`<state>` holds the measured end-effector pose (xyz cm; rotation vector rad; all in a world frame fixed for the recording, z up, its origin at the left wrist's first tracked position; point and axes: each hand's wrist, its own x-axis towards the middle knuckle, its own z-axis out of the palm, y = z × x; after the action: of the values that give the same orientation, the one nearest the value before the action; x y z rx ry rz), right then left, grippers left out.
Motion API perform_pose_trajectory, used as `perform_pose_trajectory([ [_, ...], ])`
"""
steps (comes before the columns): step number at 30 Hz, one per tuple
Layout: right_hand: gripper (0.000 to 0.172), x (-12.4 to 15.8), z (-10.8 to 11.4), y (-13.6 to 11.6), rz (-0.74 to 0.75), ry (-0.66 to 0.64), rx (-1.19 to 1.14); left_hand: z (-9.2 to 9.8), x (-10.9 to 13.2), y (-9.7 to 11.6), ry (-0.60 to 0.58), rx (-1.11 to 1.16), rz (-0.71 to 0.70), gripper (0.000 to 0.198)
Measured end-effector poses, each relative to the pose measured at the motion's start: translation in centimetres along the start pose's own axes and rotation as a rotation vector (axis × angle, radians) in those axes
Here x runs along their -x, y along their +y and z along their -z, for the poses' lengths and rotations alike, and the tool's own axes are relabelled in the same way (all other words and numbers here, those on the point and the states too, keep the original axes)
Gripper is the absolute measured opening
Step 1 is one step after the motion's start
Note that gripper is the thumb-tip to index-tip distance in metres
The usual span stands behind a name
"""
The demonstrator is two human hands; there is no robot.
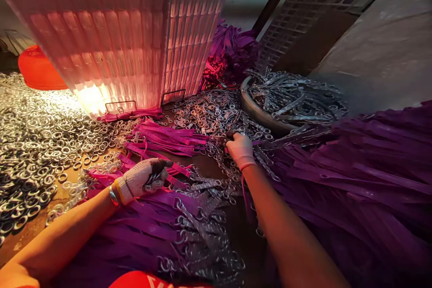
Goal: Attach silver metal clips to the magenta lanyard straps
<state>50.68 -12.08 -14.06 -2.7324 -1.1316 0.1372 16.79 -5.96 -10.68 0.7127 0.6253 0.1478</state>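
Both hands wear white knit gloves. My left hand [145,179] is curled shut around a small bunch of metal clips, resting over purple straps [162,137] that lie fanned on the work surface. My right hand [240,147] reaches forward, fingers bent down into a heap of metal clips [216,112] beside a round metal bowl [251,107]; what the fingers grip is hidden. Finished straps with metal ends [189,229] lie between my forearms.
A spread of metal rings [30,153] covers the left side. A tall translucent ribbed crate [128,31] stands at the back, an orange basin [37,69] behind it. A big mound of purple straps [364,180] fills the right. More straps [232,51] lie behind the bowl.
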Motion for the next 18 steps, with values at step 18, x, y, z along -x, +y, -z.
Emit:
perform_pose_trajectory([
  [18,0.044,4.8,4.5,0.0,0.129,0.296,-0.209,0.0,0.5,-0.4,-0.066,-0.063,-0.007,0.018],
])
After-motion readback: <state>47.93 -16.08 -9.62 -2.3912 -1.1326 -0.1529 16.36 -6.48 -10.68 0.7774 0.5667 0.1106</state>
